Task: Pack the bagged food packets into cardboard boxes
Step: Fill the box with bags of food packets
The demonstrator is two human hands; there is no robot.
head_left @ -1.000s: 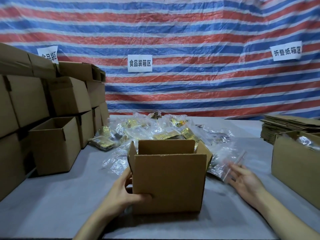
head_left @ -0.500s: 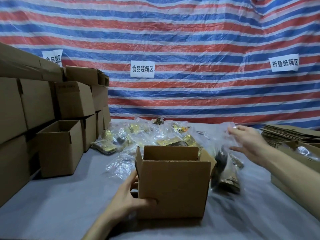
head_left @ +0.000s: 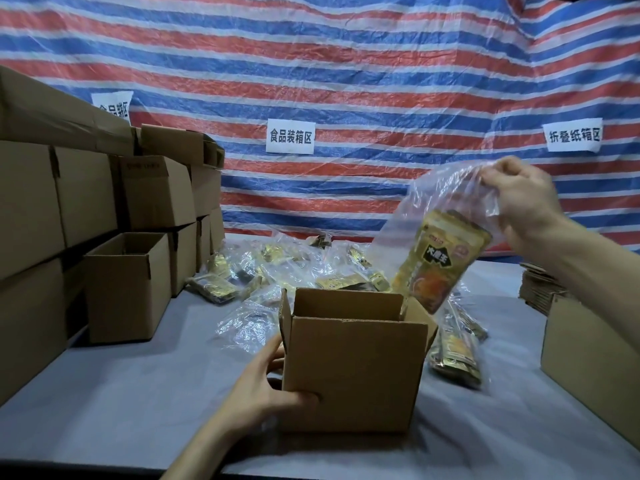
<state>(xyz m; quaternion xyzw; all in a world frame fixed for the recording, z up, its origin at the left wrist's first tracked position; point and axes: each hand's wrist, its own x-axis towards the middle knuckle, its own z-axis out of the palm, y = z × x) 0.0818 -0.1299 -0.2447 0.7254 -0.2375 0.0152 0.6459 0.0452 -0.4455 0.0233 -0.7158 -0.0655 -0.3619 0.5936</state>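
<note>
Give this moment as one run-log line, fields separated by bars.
phase: bag to box | left hand: holds box | right hand: pinches bag top, bag raised at box's right | box: open

Centre sign (head_left: pixel 290 136) on tarp (head_left: pixel 346 64) reading 食品装箱区, right sign (head_left: pixel 573 135) reading 折叠纸箱区, left sign (head_left: pixel 112 107) half hidden
</note>
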